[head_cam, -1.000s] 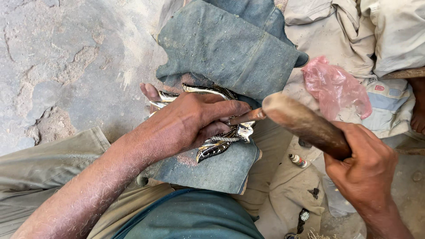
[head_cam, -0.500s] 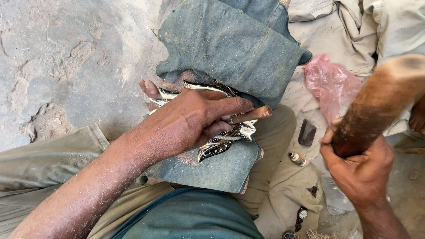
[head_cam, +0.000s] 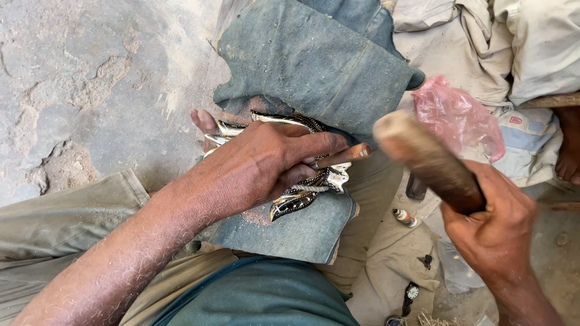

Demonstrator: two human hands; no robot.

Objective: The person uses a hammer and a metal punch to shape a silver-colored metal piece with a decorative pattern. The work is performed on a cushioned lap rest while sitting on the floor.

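On the denim pad (head_cam: 302,229) over my lap lies the metal piece (head_cam: 302,196). My left hand (head_cam: 266,163) pins it, fingers closed round a punch (head_cam: 344,155); my right hand (head_cam: 495,223) grips the mallet (head_cam: 423,158) tight. I'd strike squarely, punch steady.

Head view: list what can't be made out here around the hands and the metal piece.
- Metal ornament: mostly covered by the left hand; its full shape is hidden.
- Small rod: its working tip sits under the fingers.
- Wooden mallet: its head is motion-blurred, so where it meets the rod is unclear.
- Right hand: the wrist is cut by the bottom edge.
- Pink bag: contents hidden.
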